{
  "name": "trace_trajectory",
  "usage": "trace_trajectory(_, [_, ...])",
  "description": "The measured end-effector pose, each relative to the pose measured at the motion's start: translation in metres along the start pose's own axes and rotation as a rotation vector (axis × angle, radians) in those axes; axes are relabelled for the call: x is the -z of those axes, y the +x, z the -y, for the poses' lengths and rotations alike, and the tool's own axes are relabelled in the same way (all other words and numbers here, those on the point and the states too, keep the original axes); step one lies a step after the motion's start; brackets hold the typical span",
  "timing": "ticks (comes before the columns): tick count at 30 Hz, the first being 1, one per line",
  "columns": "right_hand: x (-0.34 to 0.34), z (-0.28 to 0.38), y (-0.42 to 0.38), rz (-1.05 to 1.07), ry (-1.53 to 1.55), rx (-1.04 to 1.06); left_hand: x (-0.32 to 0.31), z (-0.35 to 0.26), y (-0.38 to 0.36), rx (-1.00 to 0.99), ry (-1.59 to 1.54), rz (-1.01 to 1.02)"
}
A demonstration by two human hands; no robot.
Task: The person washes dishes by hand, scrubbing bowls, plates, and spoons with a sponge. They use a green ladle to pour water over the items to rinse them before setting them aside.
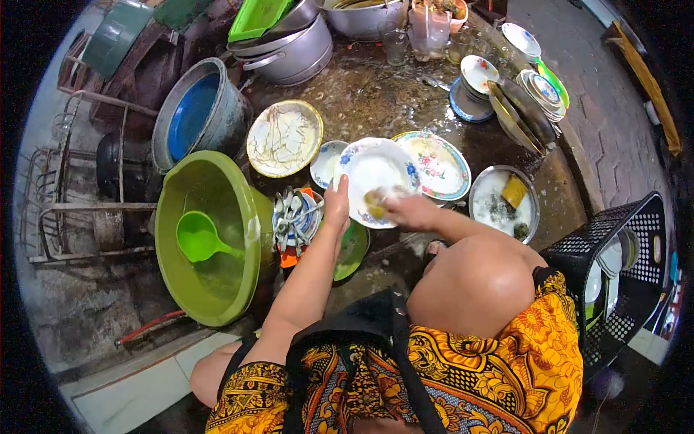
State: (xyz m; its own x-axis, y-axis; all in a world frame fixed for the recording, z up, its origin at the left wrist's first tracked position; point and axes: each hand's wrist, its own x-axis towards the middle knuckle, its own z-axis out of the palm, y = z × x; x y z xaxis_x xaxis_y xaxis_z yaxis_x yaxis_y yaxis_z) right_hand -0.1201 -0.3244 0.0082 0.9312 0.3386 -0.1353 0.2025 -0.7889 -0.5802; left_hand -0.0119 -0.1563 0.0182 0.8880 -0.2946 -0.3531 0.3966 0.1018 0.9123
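Note:
A white plate with blue flowers (376,170) is tilted up in front of me. My left hand (336,206) grips its left edge, thumb on top. On the plate's lower right, my right hand (408,211) presses a yellowish sponge (374,204), blurred by motion. Behind it lie a floral plate (441,163) and a small white bowl (327,160). A gold-rimmed plate (285,137) with brown streaks is at the left. To the right, a metal bowl (482,202) holds suds, a yellow sponge and a dark scrubber. Spoons (290,210) fill a container left of my left hand.
A green tub (246,282) with a green dipper (199,237) stands at the left, near a bucket (160,134). Pots (303,54), glasses and stacked dishes (542,94) line the back. A black basket (575,249) with dishes stands at the right.

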Motion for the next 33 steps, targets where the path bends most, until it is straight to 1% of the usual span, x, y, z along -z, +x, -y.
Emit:
trace_trajectory(2, [0.015, -0.023, 0.002, 0.0, -0.068, -0.264, -0.001, -0.019, -0.01, 0.025, 0.064, 0.06])
trace_trajectory(3, [0.032, -0.016, 0.003, -0.078, -0.163, -0.31, -0.005, -0.026, -0.014, 0.112, 0.147, 0.086])
trace_trajectory(4, [0.048, -0.006, 0.004, -0.159, -0.257, -0.352, 0.002, -0.001, -0.004, 0.084, 0.135, 0.122])
trace_trajectory(5, [0.041, -0.008, 0.012, -0.236, -0.113, -0.285, -0.006, 0.0, -0.008, 0.138, 0.145, 0.121])
trace_trajectory(6, [0.045, 0.006, 0.015, -0.231, -0.112, -0.271, -0.012, 0.003, -0.009, 0.189, 0.157, 0.126])
trace_trajectory(8, [0.047, 0.039, 0.017, -0.007, 0.121, -0.191, -0.013, 0.011, -0.004, 0.255, 0.135, 0.107])
trace_trajectory(9, [0.045, 0.05, 0.02, -0.052, 0.165, 0.003, -0.013, 0.003, -0.008, 0.27, 0.001, 0.172])
trace_trajectory(10, [0.048, 0.056, 0.016, 0.056, 0.112, 0.026, -0.01, -0.005, -0.01, 0.451, -0.116, 0.096])
trace_trajectory(12, [0.043, 0.06, 0.01, -0.057, 0.006, 0.175, 0.002, -0.002, -0.005, 0.336, -0.221, 0.117])
trace_trajectory(13, [0.044, 0.058, 0.01, -0.057, 0.004, 0.17, 0.01, -0.002, -0.002, 0.339, -0.174, 0.112])
trace_trajectory(14, [0.045, 0.058, 0.011, -0.094, -0.093, 0.152, 0.009, -0.016, -0.009, 0.342, -0.175, 0.114])
trace_trajectory(15, [0.048, 0.059, 0.012, -0.133, -0.192, 0.134, 0.006, -0.035, -0.016, 0.392, -0.101, 0.102])
trace_trajectory(16, [0.052, 0.058, 0.014, -0.134, -0.196, 0.134, 0.007, -0.046, -0.018, 0.437, -0.028, 0.092])
trace_trajectory(17, [0.058, 0.059, 0.016, -0.163, -0.189, 0.152, 0.01, -0.048, -0.014, 0.444, -0.169, 0.223])
trace_trajectory(18, [0.064, 0.06, 0.018, -0.192, -0.182, 0.171, 0.011, -0.047, -0.011, 0.441, -0.17, 0.224])
trace_trajectory(19, [0.07, 0.059, 0.021, -0.193, -0.186, 0.172, 0.012, -0.046, -0.009, 0.448, -0.291, 0.289])
trace_trajectory(20, [0.079, 0.06, 0.024, -0.199, -0.107, 0.132, 0.006, -0.056, -0.013, 0.454, -0.413, 0.354])
trace_trajectory(21, [0.09, 0.063, 0.025, -0.205, -0.026, 0.091, -0.004, -0.06, -0.014, 0.42, -0.508, 0.363])
trace_trajectory(22, [0.103, 0.067, 0.023, -0.263, 0.024, 0.002, -0.011, -0.061, -0.017, 0.42, -0.509, 0.364])
trace_trajectory(24, [0.125, 0.052, 0.024, -0.23, 0.509, -0.081, -0.021, -0.058, -0.021, 0.532, -0.423, 0.168])
trace_trajectory(25, [0.137, 0.045, 0.02, -0.258, 0.642, -0.133, -0.015, -0.035, -0.01, 0.521, -0.373, 0.229])
trace_trajectory(26, [0.147, 0.039, 0.015, -0.289, 0.773, -0.186, -0.007, -0.015, -0.001, 0.521, -0.375, 0.235])
trace_trajectory(27, [0.149, 0.028, 0.011, -0.298, 0.861, -0.376, 0.0, 0.002, 0.007, 0.48, -0.395, 0.306])
trace_trajectory(28, [0.149, 0.024, 0.01, -0.307, 0.856, -0.379, 0.003, 0.01, 0.01, 0.439, -0.415, 0.379])
trace_trajectory(29, [0.147, 0.021, 0.008, -0.43, 1.021, -0.461, -0.005, -0.005, -0.004, 0.489, -0.511, 0.297])
trace_trajectory(30, [0.142, 0.016, 0.008, -0.554, 1.189, -0.543, -0.009, -0.014, -0.009, 0.495, -0.51, 0.302])
trace_trajectory(32, [0.09, -0.029, 0.023, -0.873, 1.298, -0.574, -0.011, -0.025, -0.015, 0.404, -0.577, 0.335])
trace_trajectory(33, [0.072, -0.038, 0.023, -0.944, 0.885, -0.64, -0.009, -0.024, -0.01, 0.413, -0.645, 0.377])
